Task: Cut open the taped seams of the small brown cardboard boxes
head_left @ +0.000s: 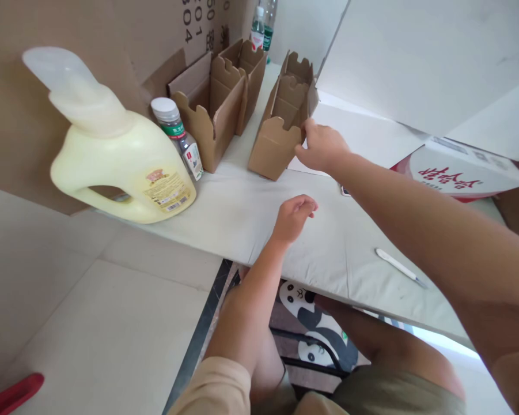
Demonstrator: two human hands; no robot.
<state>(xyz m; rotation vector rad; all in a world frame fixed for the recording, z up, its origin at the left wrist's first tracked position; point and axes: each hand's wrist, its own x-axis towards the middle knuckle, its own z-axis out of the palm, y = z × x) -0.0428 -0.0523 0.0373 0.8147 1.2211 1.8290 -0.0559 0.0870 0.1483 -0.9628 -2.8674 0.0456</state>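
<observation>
My right hand [324, 145] reaches across the table, its thumb and fingers closed on the right side of a narrow brown cardboard box [273, 147] with notched end flaps. The box has an open top and a notched divider inside. In front of it, my left hand [294, 218] hovers above the cloth with loosely curled fingers and nothing visible in them. To the left stand two more open cardboard boxes, a nearer one [228, 124] and a farther one [256, 78], set side by side.
A large yellow detergent jug [133, 155] and a small white-capped bottle [185, 147] stand at the left. Plastic bottles [259, 29] are at the back. A white craft knife [397, 266] lies on the table [324, 248] at the right, near a red-and-white carton [462, 170].
</observation>
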